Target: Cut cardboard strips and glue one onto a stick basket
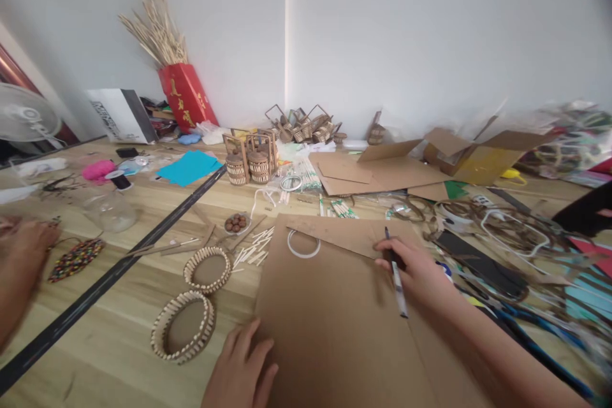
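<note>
My right hand [415, 269] is closed round a marker pen [398, 290] with a pale barrel and a dark upper end, held over a large sheet of brown cardboard [335, 312]. My left hand [245, 366] lies with fingers spread at the left edge of that sheet. A white ring [290, 248] rests on the cardboard near its far edge, beside a thin straight line or edge running towards my right hand. Two round bands of short wooden sticks, one nearer [160, 333] and one farther [189, 273], stand left of the sheet.
Another person's hand [29, 245] is at the far left by a beaded woven piece [76, 259]. Small stick baskets [261, 166] stand behind, near blue paper [189, 167]. Brown strips [507, 229] and blue-handled scissors [540, 325] clutter the right. A cardboard box [492, 156] sits behind.
</note>
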`<state>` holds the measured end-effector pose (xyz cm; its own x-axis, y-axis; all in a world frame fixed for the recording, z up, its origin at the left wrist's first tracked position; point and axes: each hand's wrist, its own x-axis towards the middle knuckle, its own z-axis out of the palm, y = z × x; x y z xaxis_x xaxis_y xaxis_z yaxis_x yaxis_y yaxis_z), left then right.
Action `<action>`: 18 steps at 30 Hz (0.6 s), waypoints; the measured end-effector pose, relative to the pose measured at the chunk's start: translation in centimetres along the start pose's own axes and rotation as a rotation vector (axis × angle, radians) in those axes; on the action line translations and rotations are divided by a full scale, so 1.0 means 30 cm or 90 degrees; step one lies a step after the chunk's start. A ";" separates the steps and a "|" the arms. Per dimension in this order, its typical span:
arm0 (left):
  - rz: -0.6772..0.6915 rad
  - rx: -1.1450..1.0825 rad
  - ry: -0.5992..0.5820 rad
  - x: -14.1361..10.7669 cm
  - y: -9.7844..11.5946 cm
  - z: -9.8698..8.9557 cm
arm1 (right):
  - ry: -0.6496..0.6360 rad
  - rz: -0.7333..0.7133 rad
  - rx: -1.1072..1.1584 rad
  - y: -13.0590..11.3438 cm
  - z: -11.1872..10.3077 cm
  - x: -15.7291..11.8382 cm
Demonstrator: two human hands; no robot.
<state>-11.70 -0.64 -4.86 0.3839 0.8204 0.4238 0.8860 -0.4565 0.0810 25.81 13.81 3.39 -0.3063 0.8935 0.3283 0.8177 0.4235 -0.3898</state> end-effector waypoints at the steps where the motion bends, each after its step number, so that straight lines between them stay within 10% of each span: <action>1: 0.015 0.019 -0.002 -0.006 -0.003 0.009 | -0.006 -0.009 -0.001 -0.007 0.011 0.026; 12: 0.123 0.194 0.082 -0.037 -0.018 0.104 | 0.000 -0.096 -0.055 -0.070 0.097 0.343; 18: 0.121 0.196 0.121 -0.049 -0.019 0.128 | -0.119 -0.231 -0.037 -0.202 0.206 0.272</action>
<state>-11.78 -0.26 -9.00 0.5195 0.6393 0.5669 0.8511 -0.4461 -0.2769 15.34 19.46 3.13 -0.6590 0.7013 0.2719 0.6647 0.7121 -0.2258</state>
